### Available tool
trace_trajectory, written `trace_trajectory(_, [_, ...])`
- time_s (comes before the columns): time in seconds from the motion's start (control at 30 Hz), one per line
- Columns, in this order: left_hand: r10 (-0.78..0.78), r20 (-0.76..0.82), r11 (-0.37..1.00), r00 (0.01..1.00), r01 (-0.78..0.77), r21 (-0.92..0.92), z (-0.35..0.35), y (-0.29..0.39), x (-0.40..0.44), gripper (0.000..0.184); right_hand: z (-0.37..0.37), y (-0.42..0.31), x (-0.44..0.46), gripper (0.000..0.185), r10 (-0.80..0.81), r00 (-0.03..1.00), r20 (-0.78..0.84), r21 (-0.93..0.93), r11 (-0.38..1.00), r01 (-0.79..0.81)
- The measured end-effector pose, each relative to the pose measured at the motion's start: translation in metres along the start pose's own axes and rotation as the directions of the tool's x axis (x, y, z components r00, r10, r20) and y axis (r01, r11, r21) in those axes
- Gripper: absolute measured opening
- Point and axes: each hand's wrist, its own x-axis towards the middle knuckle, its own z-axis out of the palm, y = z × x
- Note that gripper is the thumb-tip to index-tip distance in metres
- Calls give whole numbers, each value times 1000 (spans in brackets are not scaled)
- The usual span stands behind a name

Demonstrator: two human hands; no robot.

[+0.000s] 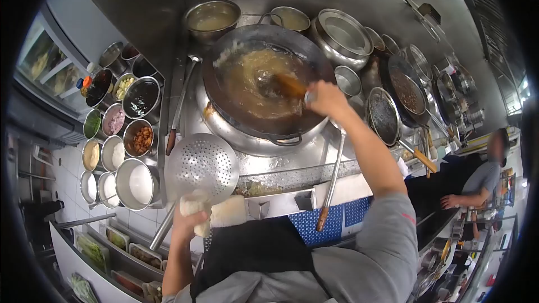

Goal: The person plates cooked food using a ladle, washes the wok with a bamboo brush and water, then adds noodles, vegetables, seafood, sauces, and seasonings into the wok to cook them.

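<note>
My right hand (328,100) is closed around the end of an orange-brown wok brush (292,86), whose far end dips into murky brown liquid in a large black wok (224,109). The liquid looks swirled, with foam towards the left wall. My left hand (182,221) grips a folded white cloth (195,205) in front of the stove's edge. Just beyond it is a round perforated skimmer (203,163), its metal handle running down to the left past my hand. Whether my left hand touches that handle is unclear.
A ladle (181,104) lies left of the wok, another long-handled tool (332,182) to its right. Seasoning bowls (139,137) crowd the left side. Metal pots (342,33) line the back, and a strainer (384,116) sits right. A person (466,179) stands farther right.
</note>
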Motion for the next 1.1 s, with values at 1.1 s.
trace_trajectory(1.1, [-18,10,1000,1000,18,11,2,5,10,55,-17,13,42,31,99,990,-96,-51,993,-104])
